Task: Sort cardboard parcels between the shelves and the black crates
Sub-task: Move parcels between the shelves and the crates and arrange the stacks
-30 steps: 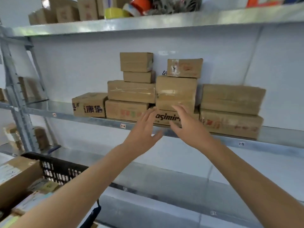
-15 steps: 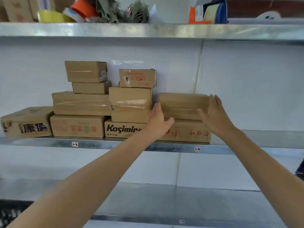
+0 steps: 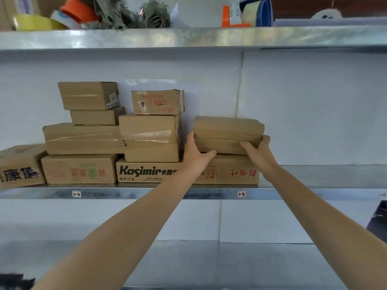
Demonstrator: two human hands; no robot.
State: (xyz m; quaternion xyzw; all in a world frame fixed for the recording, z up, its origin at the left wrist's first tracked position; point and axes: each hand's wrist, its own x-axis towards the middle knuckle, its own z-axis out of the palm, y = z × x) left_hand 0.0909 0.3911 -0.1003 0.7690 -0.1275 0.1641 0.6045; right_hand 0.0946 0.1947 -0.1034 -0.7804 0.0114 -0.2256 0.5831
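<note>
Lower shelf (image 3: 209,262): metal deck below the Kasimir box (image 3: 146,171); both forearms reach over it.
Left hand (image 3: 195,158): just right of the Kasimir box, clamped on the left end of the taped parcel (image 3: 228,130), thumb hooked under its front edge.
Right hand (image 3: 259,151): farther right of the Kasimir box, gripping the parcel's right end, thumb on its front face.
Taped parcel: up and right of the Kasimir box, lying flat on a red-printed box (image 3: 236,170) that touches the Kasimir box's right side.
Stack: a tape-wrapped box (image 3: 149,137) and a small box (image 3: 157,101) piled on the Kasimir box.
Top shelf (image 3: 188,37): above the Kasimir box, holding tape rolls.
</note>
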